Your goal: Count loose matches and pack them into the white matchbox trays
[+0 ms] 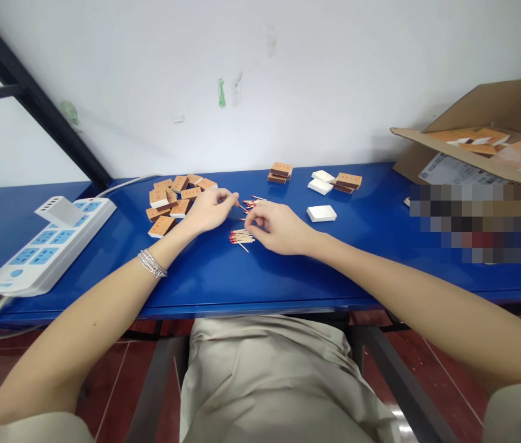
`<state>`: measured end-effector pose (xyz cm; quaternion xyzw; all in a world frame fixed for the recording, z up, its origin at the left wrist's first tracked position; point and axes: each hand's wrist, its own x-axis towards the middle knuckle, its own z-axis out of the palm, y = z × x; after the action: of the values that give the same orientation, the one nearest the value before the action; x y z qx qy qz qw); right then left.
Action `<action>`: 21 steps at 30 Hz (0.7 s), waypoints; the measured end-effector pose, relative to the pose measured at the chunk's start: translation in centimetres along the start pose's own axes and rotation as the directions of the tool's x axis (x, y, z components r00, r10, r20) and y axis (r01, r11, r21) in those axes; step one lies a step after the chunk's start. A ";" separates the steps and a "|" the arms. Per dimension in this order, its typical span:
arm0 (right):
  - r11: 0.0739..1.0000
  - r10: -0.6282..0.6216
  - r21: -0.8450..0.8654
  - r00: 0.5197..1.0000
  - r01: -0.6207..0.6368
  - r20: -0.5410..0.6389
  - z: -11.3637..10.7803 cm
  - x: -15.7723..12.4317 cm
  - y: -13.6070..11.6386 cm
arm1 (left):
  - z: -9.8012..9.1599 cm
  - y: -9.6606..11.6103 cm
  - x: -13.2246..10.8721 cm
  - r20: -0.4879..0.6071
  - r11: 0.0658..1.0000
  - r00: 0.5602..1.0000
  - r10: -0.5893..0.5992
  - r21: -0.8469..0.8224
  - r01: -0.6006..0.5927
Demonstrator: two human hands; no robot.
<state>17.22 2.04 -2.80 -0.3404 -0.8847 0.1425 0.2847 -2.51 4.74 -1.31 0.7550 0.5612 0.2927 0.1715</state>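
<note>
A small heap of red-tipped matches lies on the blue table in front of me. My left hand rests beside a pile of orange matchboxes; its fingertips pinch a match. My right hand is curled over the loose matches, fingers pinched on a few of them. More matches lie scattered between the two hands.
A white power strip with blue sockets lies at the left. Stacked orange matchboxes and white inner trays sit further back. An open cardboard box of matchboxes stands at the right. The wall is close behind.
</note>
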 end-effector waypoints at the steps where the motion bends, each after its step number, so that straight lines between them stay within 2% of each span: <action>1: 0.999 -0.002 0.032 1.000 0.002 0.003 0.0 0.0 -0.1 | 0.0 0.0 0.0 -0.002 1.000 1.000 0.002 0.001 -0.002; 4: 0.999 0.032 0.040 0.999 -0.031 -0.028 -0.1 0.2 0.6 | 0.0 0.1 0.0 -0.005 1.000 1.000 0.001 0.005 -0.001; 9: 0.983 0.118 -0.142 0.993 -0.117 -0.003 -0.1 0.4 2.0 | 0.0 0.1 -0.1 -0.003 1.000 1.000 -0.009 0.012 0.009; 14: 0.965 0.146 -0.224 0.989 -0.135 0.034 0.1 0.4 2.0 | 0.0 0.1 -0.1 -0.001 1.000 1.000 -0.017 0.001 0.017; 21: 0.959 0.165 -0.238 0.986 -0.153 0.032 0.1 0.5 1.8 | 0.1 0.1 0.0 -0.002 1.000 1.000 -0.001 0.011 0.001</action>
<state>17.83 3.68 -3.48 -0.4379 -0.8722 0.0681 0.2071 -2.41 4.73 -1.36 0.7551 0.5634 0.2906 0.1671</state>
